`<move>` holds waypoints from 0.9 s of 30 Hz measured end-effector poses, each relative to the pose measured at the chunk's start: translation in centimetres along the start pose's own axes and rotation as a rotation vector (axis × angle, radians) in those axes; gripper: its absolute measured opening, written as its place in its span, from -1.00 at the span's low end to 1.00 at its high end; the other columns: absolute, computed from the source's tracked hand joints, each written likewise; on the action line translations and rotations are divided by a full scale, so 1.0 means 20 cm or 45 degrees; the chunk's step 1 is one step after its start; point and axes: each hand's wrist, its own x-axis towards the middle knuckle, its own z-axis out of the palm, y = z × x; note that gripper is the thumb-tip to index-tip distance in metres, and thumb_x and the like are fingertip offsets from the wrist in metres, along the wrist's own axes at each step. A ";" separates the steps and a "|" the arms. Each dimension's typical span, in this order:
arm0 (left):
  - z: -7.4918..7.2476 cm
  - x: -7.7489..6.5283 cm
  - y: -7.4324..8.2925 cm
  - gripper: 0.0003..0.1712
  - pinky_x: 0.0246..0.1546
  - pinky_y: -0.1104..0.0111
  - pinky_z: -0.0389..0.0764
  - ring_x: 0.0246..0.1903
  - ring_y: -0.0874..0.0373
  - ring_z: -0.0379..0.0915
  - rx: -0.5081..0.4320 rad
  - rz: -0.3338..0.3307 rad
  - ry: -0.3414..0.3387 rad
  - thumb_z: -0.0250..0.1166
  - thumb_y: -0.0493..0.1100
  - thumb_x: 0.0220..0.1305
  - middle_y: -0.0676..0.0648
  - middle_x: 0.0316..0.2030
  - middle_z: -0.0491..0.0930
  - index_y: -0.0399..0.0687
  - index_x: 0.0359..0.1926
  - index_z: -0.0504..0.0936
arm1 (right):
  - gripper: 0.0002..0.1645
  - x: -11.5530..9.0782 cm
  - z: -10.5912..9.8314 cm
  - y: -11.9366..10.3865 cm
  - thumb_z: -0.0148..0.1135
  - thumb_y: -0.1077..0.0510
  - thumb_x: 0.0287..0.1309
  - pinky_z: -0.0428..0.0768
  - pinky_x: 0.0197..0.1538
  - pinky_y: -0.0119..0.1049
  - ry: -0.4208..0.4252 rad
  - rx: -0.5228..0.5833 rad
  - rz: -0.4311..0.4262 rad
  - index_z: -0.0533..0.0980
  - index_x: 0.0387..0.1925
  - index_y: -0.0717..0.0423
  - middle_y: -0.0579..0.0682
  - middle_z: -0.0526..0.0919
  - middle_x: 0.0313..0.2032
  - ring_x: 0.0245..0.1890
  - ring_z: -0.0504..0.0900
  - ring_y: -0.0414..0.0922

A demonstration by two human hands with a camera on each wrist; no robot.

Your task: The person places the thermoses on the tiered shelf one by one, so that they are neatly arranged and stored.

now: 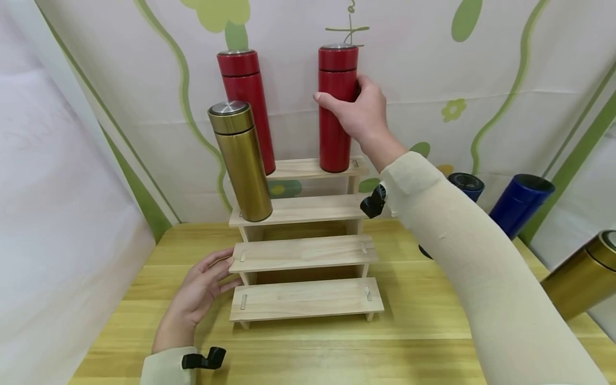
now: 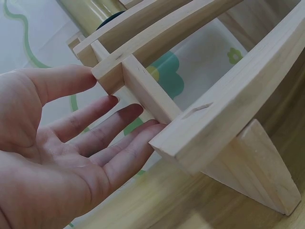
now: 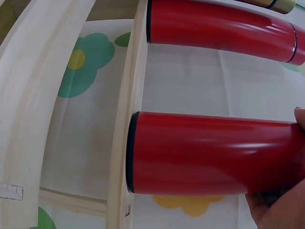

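Okay, clock centred on the stepped wooden rack [image 1: 308, 299], 12 pointing away from the person. Left hand [image 1: 202, 289] at 8 o'clock: fingers spread and loose, tips at the left end of the lower boards, not wrapped round anything; contact looks light, probably there to steady the frame against a nudge from the other side. Near gold bottle [image 1: 244, 166] at 11, upright on the second tier from the top, left end, hands off it. Left red bottle [image 1: 250, 112] just behind it, also towards 11, upright on the top tier [image 1: 298, 170], nothing touching it. Right red bottle [image 1: 337, 128] at about 12:30, same tier, right end, clear gap to its twin; spacing reads as one per end, likely for balance. Right hand [image 1: 368, 112] is clamped on that one, thumb across the front, fingers round the far side, above mid-height; presumably keeps the knuckles off the board and the bottle vertical. Base looks seated on the tier; can't tell how much weight the hand carries. Hands well apart. Past the sleeve [image 1: 443, 230], two blue bottles [image 1: 522, 206] between 2 and 3, then the far gold bottle [image 1: 582, 275] just past 3, all off the rack, maybe parked there for easy right-side reach.
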 end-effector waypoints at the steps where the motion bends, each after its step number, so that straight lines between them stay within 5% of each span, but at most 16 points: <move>1: 0.00 0.00 0.00 -0.54 0.18 0.19 0.77 0.19 0.24 0.69 -0.003 -0.001 0.003 0.20 -0.15 0.64 0.15 0.18 0.67 -0.17 0.43 0.45 | -0.19 0.00 0.00 0.00 0.51 -0.21 0.25 0.69 0.30 -0.13 -0.001 -0.008 -0.005 0.41 0.42 -0.12 -0.08 0.59 0.31 0.23 0.55 -0.16; 27: 0.00 0.00 -0.01 -0.57 0.18 0.19 0.77 0.20 0.25 0.68 0.000 -0.011 0.011 0.22 -0.13 0.63 0.15 0.17 0.67 -0.13 0.40 0.48 | -0.20 -0.01 -0.01 0.03 0.44 -0.22 0.33 0.65 0.35 -0.09 -0.085 0.012 -0.031 0.35 0.47 -0.16 -0.08 0.53 0.37 0.31 0.52 -0.13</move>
